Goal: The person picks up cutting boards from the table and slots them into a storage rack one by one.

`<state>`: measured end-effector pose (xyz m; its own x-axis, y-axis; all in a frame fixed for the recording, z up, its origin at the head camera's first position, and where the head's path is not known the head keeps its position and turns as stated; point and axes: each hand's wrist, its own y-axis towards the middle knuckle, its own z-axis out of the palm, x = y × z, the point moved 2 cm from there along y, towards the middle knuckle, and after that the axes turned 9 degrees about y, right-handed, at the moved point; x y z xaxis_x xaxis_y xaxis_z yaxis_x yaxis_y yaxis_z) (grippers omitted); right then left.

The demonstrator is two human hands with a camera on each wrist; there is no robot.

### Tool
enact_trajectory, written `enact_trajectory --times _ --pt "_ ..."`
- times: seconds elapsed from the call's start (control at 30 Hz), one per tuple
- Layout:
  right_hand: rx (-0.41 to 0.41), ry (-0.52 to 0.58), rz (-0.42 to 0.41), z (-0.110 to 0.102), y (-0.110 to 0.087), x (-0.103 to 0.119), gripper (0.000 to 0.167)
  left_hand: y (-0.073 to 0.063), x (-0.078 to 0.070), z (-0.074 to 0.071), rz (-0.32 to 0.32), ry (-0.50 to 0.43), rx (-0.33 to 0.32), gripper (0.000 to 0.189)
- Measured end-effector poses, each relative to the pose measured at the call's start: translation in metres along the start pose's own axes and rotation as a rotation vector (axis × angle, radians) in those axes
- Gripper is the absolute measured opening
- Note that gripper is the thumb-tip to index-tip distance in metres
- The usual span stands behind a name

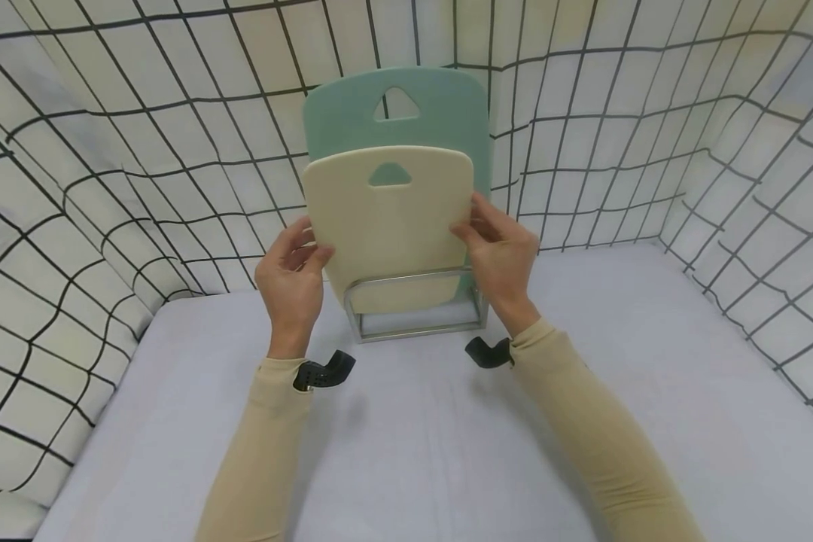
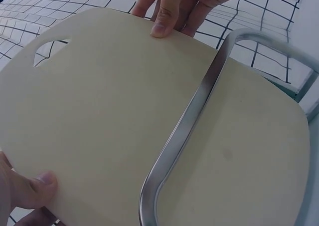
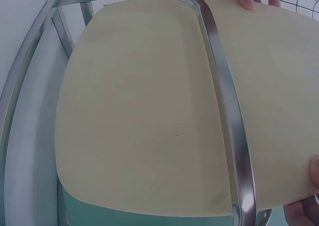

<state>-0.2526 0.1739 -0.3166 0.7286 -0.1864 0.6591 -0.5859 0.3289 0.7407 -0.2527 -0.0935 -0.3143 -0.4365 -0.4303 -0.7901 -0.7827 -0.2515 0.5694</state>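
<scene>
A cream cutting board [image 1: 389,226] stands with its lower part behind the front bar of a metal rack [image 1: 416,329]. My left hand [image 1: 290,282] pinches its left edge, thumb on the front face. Its right edge is held by my right hand [image 1: 504,252], thumb in front and fingers behind. Behind it a larger green cutting board [image 1: 339,113] rises higher, partly hidden. In the left wrist view the cream board [image 2: 114,111] lies across the picture under the rack bar. The right wrist view shows the cream board's lower end [image 3: 134,111] inside the rack.
The rack stands on a white-covered table [image 1: 406,429]. Black wire grid panels [image 1: 603,143] with white cloth behind them stand at the back and both sides. Each wrist carries a black camera mount [image 1: 325,371].
</scene>
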Motion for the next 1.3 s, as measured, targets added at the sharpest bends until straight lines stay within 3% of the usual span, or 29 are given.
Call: enact_trajectory --times 0.43,1.0,1.3 --pt "-0.036 0.020 0.023 -0.008 -0.001 -0.003 0.049 -0.006 -0.002 0.007 0.009 0.042 0.006 0.042" --pt "-0.037 0.000 0.062 -0.012 -0.003 -0.009 0.047 -0.010 0.006 0.014 -0.031 -0.016 0.021 0.042" --pt "-0.034 -0.027 0.075 -0.014 -0.005 -0.014 0.046 -0.011 0.009 0.018 -0.017 0.002 0.035 0.043"
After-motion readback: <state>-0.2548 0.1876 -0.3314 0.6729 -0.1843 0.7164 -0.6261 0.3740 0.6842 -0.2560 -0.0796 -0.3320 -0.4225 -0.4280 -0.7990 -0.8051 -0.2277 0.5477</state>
